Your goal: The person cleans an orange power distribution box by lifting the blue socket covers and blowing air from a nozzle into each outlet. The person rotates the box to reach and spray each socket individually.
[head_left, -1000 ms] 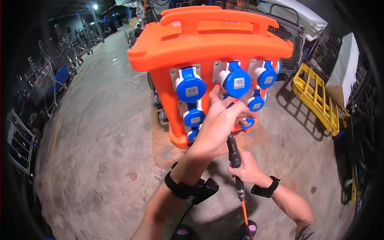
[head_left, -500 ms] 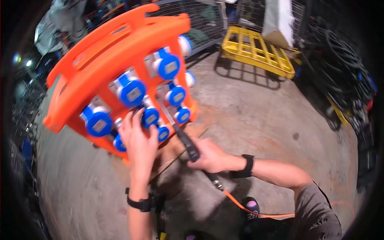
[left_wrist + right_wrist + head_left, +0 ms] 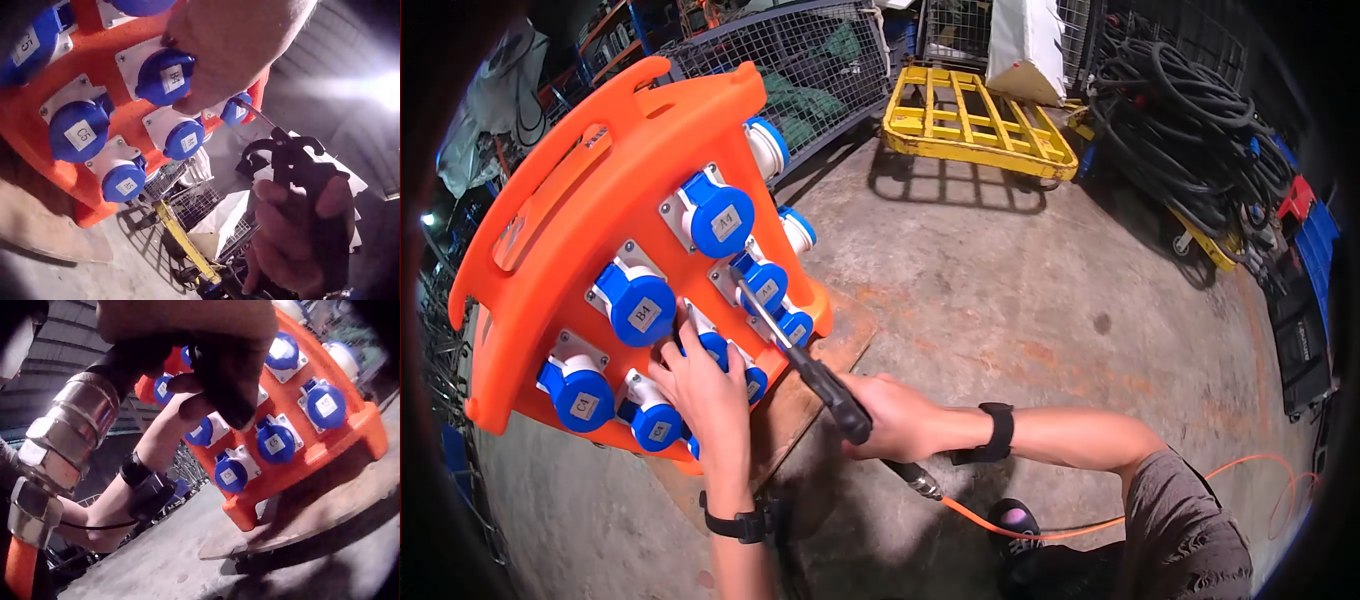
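In the head view, my left hand (image 3: 710, 400) spreads its fingers about a blue socket cover (image 3: 712, 348) in the middle column of the orange power box (image 3: 520, 340). The left wrist view shows finger and thumb at the edges of this cover, labelled B4 (image 3: 169, 78); it lies down over its socket. My right hand (image 3: 895, 412) grips a black air blow gun (image 3: 828, 388) by its handle. Its thin metal nozzle (image 3: 762, 312) reaches toward the box and overlaps a blue A4 cover (image 3: 768, 288) there. An orange hose (image 3: 1040, 536) joins the handle through metal fittings (image 3: 69, 437).
The box stands on a wooden board (image 3: 800, 420) on the concrete floor. Behind it are a wire mesh cage (image 3: 790, 75) and a yellow trolley (image 3: 960, 130). Coiled black cables (image 3: 1190, 130) lie at the right. The orange hose trails right, past a shoe (image 3: 1012, 520).
The head view has swung right, so the box now sits farther left. My left hand has come to the middle-column cover. The blow gun, still in my right hand, has its nozzle farther right along the box.
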